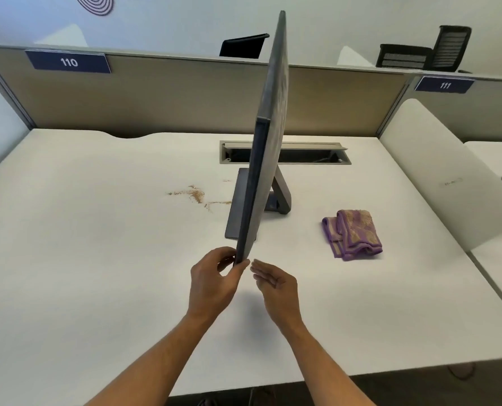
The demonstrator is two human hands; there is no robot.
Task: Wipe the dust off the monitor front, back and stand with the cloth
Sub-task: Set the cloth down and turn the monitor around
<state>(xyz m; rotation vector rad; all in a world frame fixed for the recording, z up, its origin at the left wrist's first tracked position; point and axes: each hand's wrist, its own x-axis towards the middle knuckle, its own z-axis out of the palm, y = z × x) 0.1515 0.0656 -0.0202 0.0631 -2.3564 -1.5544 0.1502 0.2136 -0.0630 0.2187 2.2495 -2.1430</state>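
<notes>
the left hand [211,281] pinches the monitor [265,148] at its near bottom corner, while the right hand [276,291] hovers open and empty just beside it.

White desk [97,259], monitor stand [238,206], folded purple cloth [352,234], brown crumbs [195,196], open cable tray [302,153]

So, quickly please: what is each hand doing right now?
Left hand: closed on the near edge of the monitor.
Right hand: open, fingers straight, beside the monitor edge, holding nothing.
The cloth lies on the desk, untouched.
</notes>
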